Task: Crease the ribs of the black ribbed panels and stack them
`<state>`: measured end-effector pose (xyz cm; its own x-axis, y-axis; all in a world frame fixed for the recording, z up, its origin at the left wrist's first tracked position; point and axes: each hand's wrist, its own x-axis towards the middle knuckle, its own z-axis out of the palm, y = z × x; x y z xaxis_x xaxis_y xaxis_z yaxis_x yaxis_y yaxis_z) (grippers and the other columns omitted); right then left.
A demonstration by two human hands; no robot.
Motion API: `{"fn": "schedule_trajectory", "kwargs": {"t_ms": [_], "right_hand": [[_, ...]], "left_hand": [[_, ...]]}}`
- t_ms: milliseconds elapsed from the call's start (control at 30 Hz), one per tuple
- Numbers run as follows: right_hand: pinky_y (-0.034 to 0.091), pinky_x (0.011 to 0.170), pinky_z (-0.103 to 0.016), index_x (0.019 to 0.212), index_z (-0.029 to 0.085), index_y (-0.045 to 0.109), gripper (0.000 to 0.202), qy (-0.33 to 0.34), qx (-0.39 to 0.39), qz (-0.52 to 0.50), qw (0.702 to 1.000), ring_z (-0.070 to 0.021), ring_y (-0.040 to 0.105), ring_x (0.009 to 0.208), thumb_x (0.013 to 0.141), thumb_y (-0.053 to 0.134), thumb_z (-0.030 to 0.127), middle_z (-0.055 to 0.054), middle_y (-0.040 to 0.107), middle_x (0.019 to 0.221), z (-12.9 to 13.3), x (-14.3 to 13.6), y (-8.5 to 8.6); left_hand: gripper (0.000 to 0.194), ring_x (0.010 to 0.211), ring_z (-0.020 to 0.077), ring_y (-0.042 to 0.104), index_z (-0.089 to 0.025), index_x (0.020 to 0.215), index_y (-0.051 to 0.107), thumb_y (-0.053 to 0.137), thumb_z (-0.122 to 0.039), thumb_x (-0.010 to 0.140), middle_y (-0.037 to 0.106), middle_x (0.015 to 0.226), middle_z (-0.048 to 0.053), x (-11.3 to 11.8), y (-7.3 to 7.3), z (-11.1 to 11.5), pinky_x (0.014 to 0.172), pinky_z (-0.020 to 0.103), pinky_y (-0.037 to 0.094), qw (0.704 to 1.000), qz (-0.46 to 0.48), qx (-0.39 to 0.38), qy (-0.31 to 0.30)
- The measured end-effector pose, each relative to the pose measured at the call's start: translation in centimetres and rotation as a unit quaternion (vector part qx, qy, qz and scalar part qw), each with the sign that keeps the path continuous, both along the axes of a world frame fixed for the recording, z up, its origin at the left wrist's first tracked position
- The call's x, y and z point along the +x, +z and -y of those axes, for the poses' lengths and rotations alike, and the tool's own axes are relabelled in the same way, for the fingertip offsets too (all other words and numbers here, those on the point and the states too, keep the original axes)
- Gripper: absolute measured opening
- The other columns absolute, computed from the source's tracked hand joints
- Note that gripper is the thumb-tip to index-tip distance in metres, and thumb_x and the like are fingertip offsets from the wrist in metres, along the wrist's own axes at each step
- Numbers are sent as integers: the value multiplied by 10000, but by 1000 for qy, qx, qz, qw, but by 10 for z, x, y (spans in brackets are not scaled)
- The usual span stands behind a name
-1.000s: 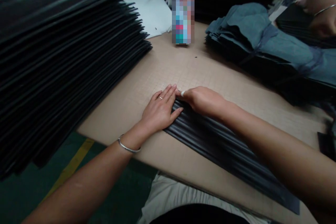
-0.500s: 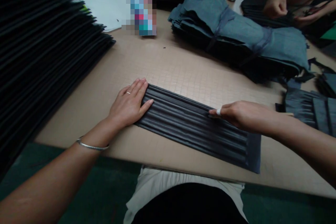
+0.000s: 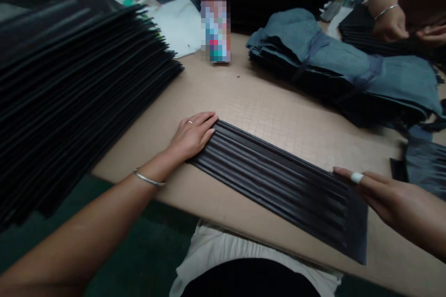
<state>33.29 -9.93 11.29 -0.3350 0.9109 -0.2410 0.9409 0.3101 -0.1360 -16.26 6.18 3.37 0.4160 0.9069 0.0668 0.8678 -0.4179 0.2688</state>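
Note:
A dark, ridged rectangular panel [image 3: 275, 181] lies slanted on the tan table [image 3: 223, 88], its right end closer to the table's front edge. My left hand [image 3: 195, 134] rests flat with fingers spread on the panel's left end, a thin ring on one finger. At the panel's upper right corner is my right hand [image 3: 379, 190], a white band round one finger. Its fingertips touch the top edge; the other fingers are curled under, and whether they hold something small is hidden.
A tall stack of black sheets [image 3: 87, 88] fills the left side. Tied blue-grey cloth bundles [image 3: 341, 60] lie behind at right. A small pixelated item [image 3: 218, 32] stands at the back, and another person's hands [image 3: 393, 23] show at top right.
My right hand has slid along the panel's upper edge from near its middle to the right corner. My left hand stays on the left end. The whole view has shifted.

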Motion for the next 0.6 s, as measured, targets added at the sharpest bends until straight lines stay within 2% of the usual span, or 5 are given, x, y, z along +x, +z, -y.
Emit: {"fn": "schedule_trajectory", "kwargs": {"t_ms": [67, 167, 267, 433, 600], "right_hand": [[588, 730, -420, 1596, 447, 374, 512, 8, 1, -35, 999, -272, 716, 890, 1084, 356, 444, -76, 668, 1296, -27, -67, -5], [575, 726, -388, 1630, 341, 335, 563, 64, -45, -1, 997, -252, 706, 886, 1077, 319, 239, -96, 650, 1245, -66, -179, -10], [569, 694, -366, 1637, 290, 322, 614, 100, -26, 36, 994, -246, 708, 873, 1044, 297, 132, -107, 629, 1260, -95, -262, -11], [592, 684, -362, 1638, 183, 297, 582, 93, 2, 69, 993, -250, 717, 899, 1060, 240, 139, -181, 612, 1304, -114, -322, -4], [601, 769, -336, 1559, 124, 428, 511, 84, 33, 39, 995, -242, 709, 986, 1088, 233, 162, -185, 646, 1259, -111, -332, -1]], "left_hand": [[470, 1433, 297, 486, -306, 1484, 536, 494, -445, 1037, 518, 1564, 97, 4, 5, -3, 1179, 528, 409, 999, 4, 17, 27], [420, 1292, 285, 580, -236, 1373, 596, 617, -428, 1000, 566, 1465, 122, 9, 8, -2, 1091, 544, 499, 998, 0, 37, 55], [372, 1181, 245, 632, -215, 1314, 618, 630, -411, 998, 605, 1385, 115, 10, 5, -2, 1006, 481, 564, 997, 4, 42, 65], [369, 1308, 277, 563, -254, 1361, 613, 559, -404, 1028, 569, 1470, 113, 2, -3, -6, 1099, 524, 484, 998, 31, 31, 55], [453, 1430, 315, 457, -326, 1453, 586, 395, -376, 1045, 516, 1575, 56, -5, -13, -13, 1150, 530, 392, 997, 67, 21, 26]]}}
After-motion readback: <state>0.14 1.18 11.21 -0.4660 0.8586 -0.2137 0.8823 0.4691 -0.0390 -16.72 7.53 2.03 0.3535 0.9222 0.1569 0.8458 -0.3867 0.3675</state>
